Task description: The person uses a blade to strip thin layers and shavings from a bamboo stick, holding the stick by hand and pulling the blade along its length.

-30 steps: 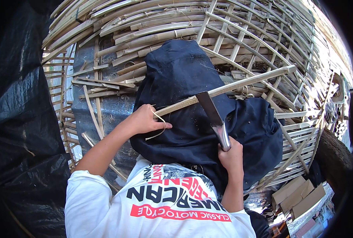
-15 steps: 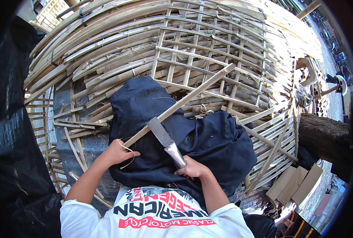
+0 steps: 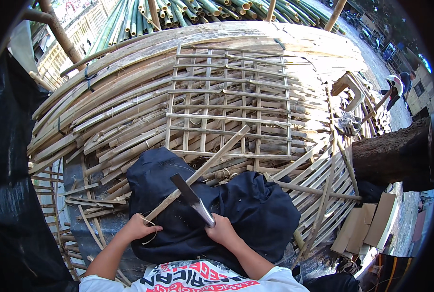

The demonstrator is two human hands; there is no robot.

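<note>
My left hand [image 3: 138, 228] is closed round the near end of a long split bamboo strip [image 3: 214, 158], which slants away up to the right. A thin curled shaving [image 3: 151, 238] hangs by its fingers. In my right hand [image 3: 223, 229] is a broad-bladed knife [image 3: 185, 190] with a shiny metal handle, the hand wrapped round the handle. The blade crosses over the strip a little beyond my left hand; whether its edge bites into the bamboo, I cannot tell. Dark cloth [image 3: 256, 214] covers my lap and knees beneath both hands.
Beyond my knees lies a bamboo lattice [image 3: 222, 117] on a large stack of split bamboo strips [image 3: 124, 97]. Green bamboo poles [image 3: 188, 12] are piled farther back. To the right are a slatted bamboo panel [image 3: 319, 194], a thick log [image 3: 392, 151] and cardboard [image 3: 365, 224]. Black sheeting [image 3: 17, 170] hangs left.
The view has tilted up, bringing the far green poles into sight. The knife's blade has turned and shows a narrower, darker face. Both hands keep their hold.
</note>
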